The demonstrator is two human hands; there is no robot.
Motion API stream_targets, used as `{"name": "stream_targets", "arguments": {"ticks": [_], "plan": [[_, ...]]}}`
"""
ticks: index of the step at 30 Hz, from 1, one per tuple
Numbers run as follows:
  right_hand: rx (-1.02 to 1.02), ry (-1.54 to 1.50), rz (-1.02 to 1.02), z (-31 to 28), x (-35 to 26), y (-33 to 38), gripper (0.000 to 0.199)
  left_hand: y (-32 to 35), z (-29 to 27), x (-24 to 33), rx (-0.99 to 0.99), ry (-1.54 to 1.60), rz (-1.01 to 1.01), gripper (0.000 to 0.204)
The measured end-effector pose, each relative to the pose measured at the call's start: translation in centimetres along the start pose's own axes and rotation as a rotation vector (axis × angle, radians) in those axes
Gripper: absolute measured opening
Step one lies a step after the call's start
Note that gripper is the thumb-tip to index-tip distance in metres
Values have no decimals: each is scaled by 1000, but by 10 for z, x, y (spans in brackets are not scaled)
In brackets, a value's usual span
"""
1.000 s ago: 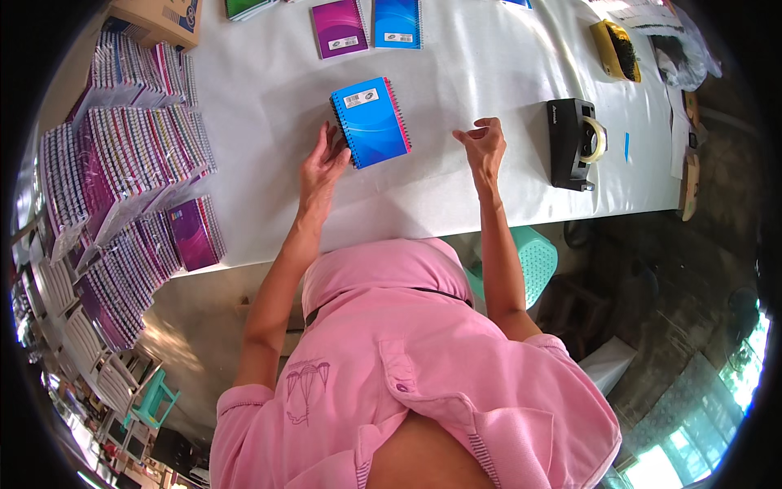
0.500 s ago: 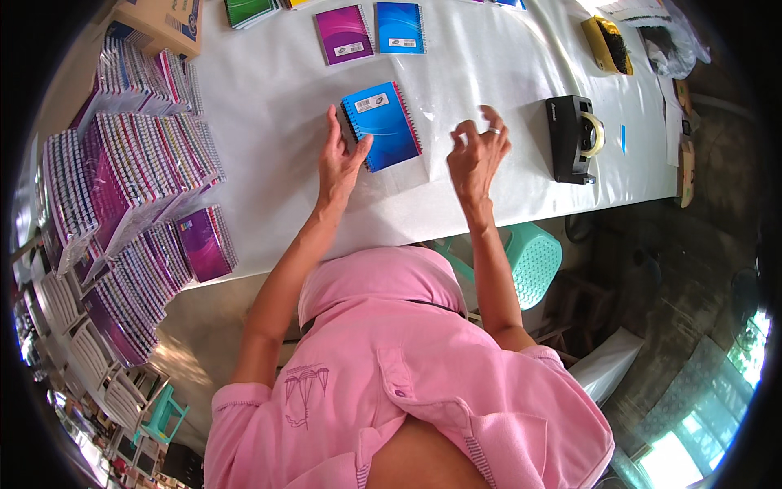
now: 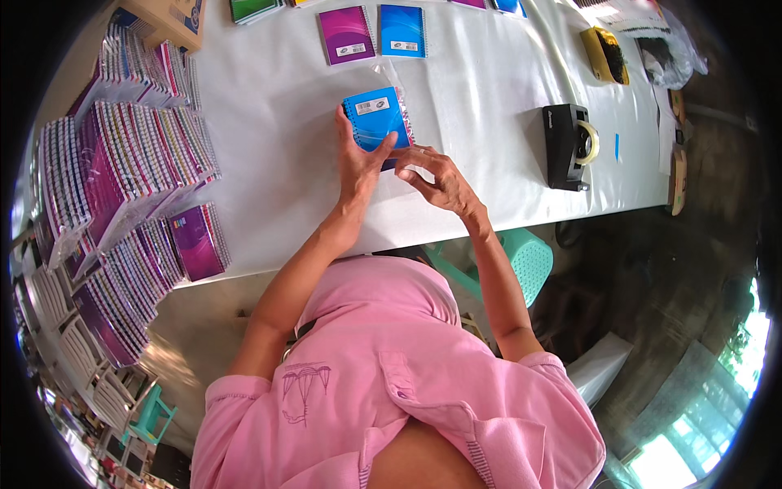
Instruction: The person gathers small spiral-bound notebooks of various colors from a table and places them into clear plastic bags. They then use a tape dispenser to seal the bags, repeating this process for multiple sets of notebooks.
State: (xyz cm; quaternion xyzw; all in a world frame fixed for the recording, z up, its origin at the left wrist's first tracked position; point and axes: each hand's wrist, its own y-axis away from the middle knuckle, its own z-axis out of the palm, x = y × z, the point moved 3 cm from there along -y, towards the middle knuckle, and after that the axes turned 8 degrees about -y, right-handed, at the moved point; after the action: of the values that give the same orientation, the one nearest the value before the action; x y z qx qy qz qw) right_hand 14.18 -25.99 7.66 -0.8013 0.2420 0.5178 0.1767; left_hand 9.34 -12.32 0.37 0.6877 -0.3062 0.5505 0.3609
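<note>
A blue spiral notebook (image 3: 374, 119) in a clear plastic sleeve lies on the white table (image 3: 277, 122). My left hand (image 3: 357, 159) grips its near left edge, thumb across the cover. My right hand (image 3: 436, 175) pinches the sleeve's near right end with its fingers bent, touching the notebook's lower corner. Both forearms come up from my pink-shirted body at the lower edge.
Stacks of purple and pink spiral notebooks (image 3: 122, 163) crowd the table's left side. A purple notebook (image 3: 346, 34) and a blue one (image 3: 402, 31) lie farther back. A black tape dispenser (image 3: 567, 147) stands to the right, a yellow object (image 3: 606, 54) beyond it. A teal stool (image 3: 521, 257) sits below the edge.
My right hand came in from the bare table on the right to the notebook's near right corner. My left hand slid further onto the notebook, which shifted a little away from me.
</note>
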Motion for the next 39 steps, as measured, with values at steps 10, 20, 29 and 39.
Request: {"name": "stream_targets", "arguments": {"ticks": [10,20,29,39], "plan": [[-395,205,-170,-72,70,-163,60,-2,-7,-21,25,-240,132,85],[258,290,-474,-59,65,-106,21,7,-6,-9,47,-202,93,81],[-14,511,-436,-17,39,-30,29,67,-65,-13,545,-998,-49,72],[5,177,-274,0,29,-33,9,103,-43,19,478,-376,4,68]]}}
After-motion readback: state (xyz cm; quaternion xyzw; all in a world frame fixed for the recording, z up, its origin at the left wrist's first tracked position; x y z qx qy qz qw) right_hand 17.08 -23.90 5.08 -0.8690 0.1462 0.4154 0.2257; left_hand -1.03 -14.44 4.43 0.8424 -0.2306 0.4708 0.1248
